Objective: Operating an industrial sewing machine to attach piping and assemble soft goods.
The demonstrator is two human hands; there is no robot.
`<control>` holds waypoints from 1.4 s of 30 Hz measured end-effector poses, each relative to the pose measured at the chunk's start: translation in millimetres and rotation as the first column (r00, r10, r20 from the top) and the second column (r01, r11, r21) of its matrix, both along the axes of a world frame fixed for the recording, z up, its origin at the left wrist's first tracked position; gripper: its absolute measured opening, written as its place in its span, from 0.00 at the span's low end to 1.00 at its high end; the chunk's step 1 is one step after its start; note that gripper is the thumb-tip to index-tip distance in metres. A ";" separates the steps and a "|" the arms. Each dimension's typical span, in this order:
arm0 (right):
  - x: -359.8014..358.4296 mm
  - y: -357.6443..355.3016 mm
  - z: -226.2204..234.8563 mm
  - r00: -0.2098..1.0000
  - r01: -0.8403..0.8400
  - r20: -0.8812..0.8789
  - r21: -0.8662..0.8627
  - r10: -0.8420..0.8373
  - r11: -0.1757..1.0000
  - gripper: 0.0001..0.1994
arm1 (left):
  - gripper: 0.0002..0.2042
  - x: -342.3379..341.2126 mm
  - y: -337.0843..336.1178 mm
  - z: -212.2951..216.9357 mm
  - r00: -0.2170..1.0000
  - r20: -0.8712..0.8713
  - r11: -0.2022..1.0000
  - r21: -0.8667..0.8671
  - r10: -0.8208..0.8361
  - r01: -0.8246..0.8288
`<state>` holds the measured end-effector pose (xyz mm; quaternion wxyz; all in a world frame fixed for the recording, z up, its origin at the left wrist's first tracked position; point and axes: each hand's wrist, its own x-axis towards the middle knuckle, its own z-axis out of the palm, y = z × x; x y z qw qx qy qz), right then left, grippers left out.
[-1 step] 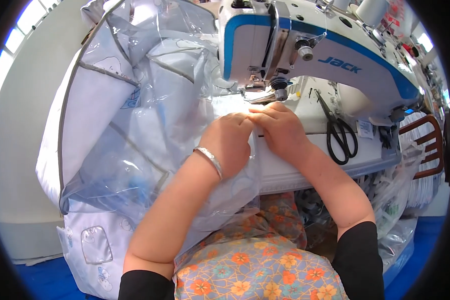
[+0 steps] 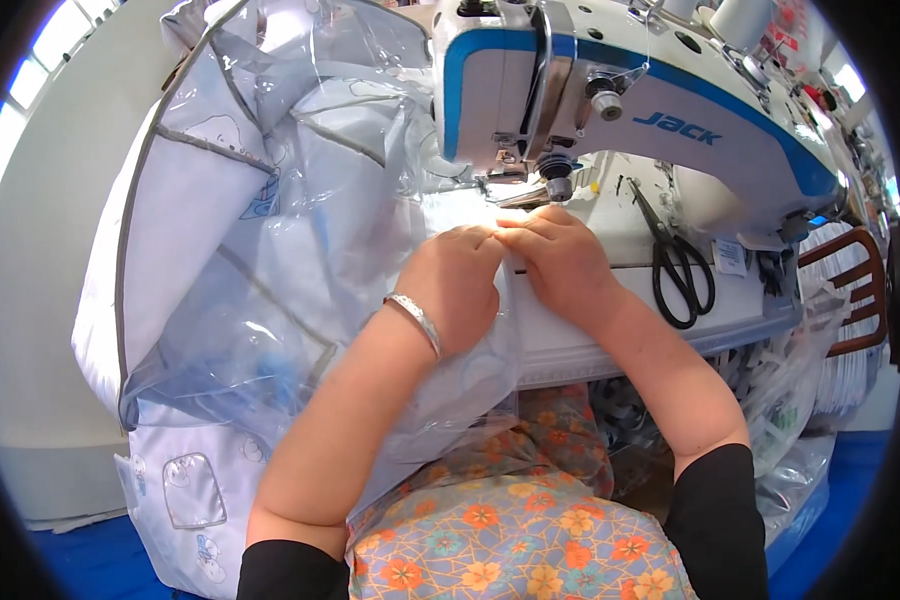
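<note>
Close in front of the needle area of a white and blue sewing machine (image 2: 610,120), my two hands meet at the fingertips. My left hand (image 2: 455,285), a silver bangle at its wrist, is closed on the edge of a white fabric piece with clear plastic film (image 2: 240,300). Pinched at the same edge is my right hand (image 2: 567,265); its thumb and fingers press together beside the left fingertips. Glare and the fingers hide the exact bit of edge they grip. The piece, with grey binding and pale blue prints, spreads left across the table and hangs down in front.
Black-handled scissors (image 2: 682,280) lie on the machine bed to the right, near a small white label (image 2: 730,257). A brown wooden chair back (image 2: 855,290) and clear plastic bags (image 2: 795,400) stand at far right. White thread cones (image 2: 740,20) are behind the machine.
</note>
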<state>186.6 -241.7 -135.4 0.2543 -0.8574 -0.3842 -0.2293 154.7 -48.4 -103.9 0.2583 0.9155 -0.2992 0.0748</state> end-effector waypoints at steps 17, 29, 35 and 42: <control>0.2 4.0 1.8 1.000 0.009 -0.023 0.127 -0.006 0.992 0.06 | 0.07 -2.0 6.8 -3.0 0.999 -0.004 0.990 -0.137 -0.034 0.033; -49.7 -70.1 23.5 0.856 0.514 -0.033 -0.042 -0.516 0.857 0.12 | 0.16 17.7 3.7 -13.2 0.975 0.100 0.978 0.039 0.201 -0.205; -93.3 -142.9 17.0 0.709 0.644 -0.284 -0.116 -0.646 0.757 0.17 | 0.16 16.8 0.3 -22.3 0.973 0.127 0.976 0.080 0.192 -0.203; -95.6 -157.8 39.3 0.692 0.616 -0.296 -0.232 -0.658 0.753 0.24 | 0.16 13.6 5.7 -25.8 0.972 0.175 0.982 0.069 0.160 -0.174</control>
